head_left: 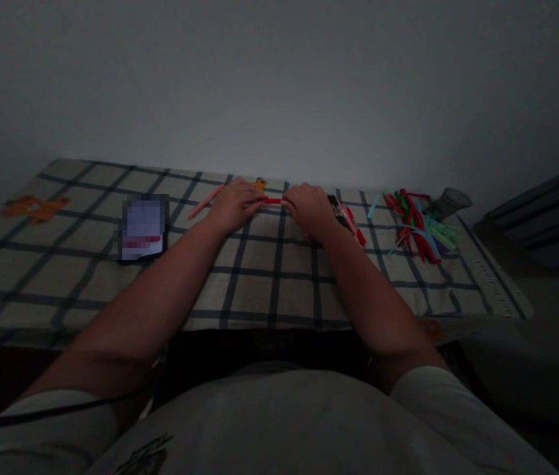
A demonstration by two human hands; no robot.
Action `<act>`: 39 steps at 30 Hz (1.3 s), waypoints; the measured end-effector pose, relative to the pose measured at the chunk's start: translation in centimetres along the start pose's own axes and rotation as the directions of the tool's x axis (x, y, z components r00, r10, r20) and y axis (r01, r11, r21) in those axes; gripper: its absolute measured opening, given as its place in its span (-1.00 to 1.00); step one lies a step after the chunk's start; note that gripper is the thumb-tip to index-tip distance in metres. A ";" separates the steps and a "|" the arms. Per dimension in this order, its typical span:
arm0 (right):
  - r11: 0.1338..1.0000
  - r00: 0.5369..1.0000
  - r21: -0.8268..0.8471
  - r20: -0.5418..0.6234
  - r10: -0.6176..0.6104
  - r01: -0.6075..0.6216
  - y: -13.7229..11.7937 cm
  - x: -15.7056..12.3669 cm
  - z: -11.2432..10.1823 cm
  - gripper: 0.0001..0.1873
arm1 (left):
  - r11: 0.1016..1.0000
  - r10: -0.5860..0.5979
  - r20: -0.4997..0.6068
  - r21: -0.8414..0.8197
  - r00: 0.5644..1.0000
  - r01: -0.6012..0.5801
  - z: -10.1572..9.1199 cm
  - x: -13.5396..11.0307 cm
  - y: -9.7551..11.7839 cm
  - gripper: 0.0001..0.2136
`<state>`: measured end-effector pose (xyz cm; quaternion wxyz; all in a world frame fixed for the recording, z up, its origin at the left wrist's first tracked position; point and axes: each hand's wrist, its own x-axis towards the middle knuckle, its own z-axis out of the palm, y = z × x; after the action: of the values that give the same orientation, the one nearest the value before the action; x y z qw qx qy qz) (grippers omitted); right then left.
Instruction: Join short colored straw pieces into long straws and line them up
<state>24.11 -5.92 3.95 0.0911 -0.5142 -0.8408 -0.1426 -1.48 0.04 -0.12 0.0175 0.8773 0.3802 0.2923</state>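
Above the checked tablecloth, my left hand (235,204) and my right hand (309,204) face each other. Stretched between their fingertips is a narrow red strip (273,200), each end pinched by one hand. Its material cannot be made out in the dim light. A pink strip (205,202) lies slanted just left of my left hand. Partly hidden behind my right wrist are red and white pieces (354,225) and a dark object (335,206), too dim to name.
A loose pile of coloured strips (415,227) lies at the right, beside a tipped clear cup (450,202). On the left rests a phone (142,227) with its screen blurred. The checked tablecloth (250,284) covers the table, which stands against a pale wall (279,86).
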 end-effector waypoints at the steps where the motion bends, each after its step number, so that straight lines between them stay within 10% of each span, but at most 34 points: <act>1: 1.000 1.000 -0.001 -0.001 -0.004 0.004 0.0 0.0 0.0 -0.55 | 1.000 0.002 -0.012 -0.002 1.000 -0.002 0.0 0.0 0.0 -0.73; 9: 0.994 0.998 0.106 -0.065 -0.001 0.008 0.7 0.3 0.8 -0.53 | 0.999 -0.021 -0.091 -0.041 0.996 0.017 0.1 -0.1 -0.2 -0.77; 16: 0.800 0.948 0.599 -0.274 0.164 0.035 1.9 1.2 3.1 -0.46 | 0.923 -0.259 -0.195 -0.339 0.946 0.183 0.2 0.0 1.4 -0.64; 24: 0.613 0.955 0.782 -0.253 0.152 0.110 0.5 1.5 2.9 -0.57 | 0.851 -0.229 -0.055 -0.497 0.972 0.172 1.0 -0.1 2.9 -0.57; 32: 0.371 0.900 0.922 -0.064 0.431 -0.112 0.8 1.7 2.8 -0.62 | 0.979 -0.044 0.281 -0.178 0.959 0.097 -0.7 -0.3 4.6 0.02; 39: 0.366 0.880 0.917 -0.036 0.473 -0.159 0.7 1.9 2.6 -0.66 | 0.997 -0.033 0.332 -0.051 0.943 0.053 -1.1 -0.3 5.2 0.00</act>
<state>23.82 -3.20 2.19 0.4984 -0.5120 -0.6455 0.2698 1.19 -4.07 2.01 0.1134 0.9045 0.3823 0.1514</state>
